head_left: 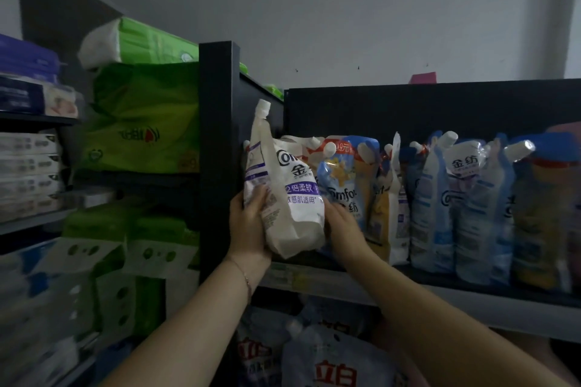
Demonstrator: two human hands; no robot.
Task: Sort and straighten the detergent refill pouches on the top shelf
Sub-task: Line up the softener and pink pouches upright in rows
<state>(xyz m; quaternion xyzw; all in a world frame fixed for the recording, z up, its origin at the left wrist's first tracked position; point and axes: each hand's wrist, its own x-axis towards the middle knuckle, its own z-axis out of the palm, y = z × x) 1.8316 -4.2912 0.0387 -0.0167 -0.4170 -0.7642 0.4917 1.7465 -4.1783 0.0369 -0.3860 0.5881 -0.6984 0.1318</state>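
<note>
Dim top shelf [440, 295], crowded with refill pouches [456, 204]: beside the black post [217, 135], left grip [248, 223] clamps a tilted white pouch [289, 198], right grip [341, 223] touches its far side, fingers hidden; apparently mid-straightening, next seating it upright.

a single wide-angle view from the person's head, facing forward at the top shelf [471, 302]. it sits close, so the left hand [248, 223] and right hand [342, 223] meet at a white pouch [292, 198] mid-frame. the forearms enter from the bottom edge. a dark post [217, 135] stands at centre, and neighbouring racks [37, 220] curve away at left.
</note>
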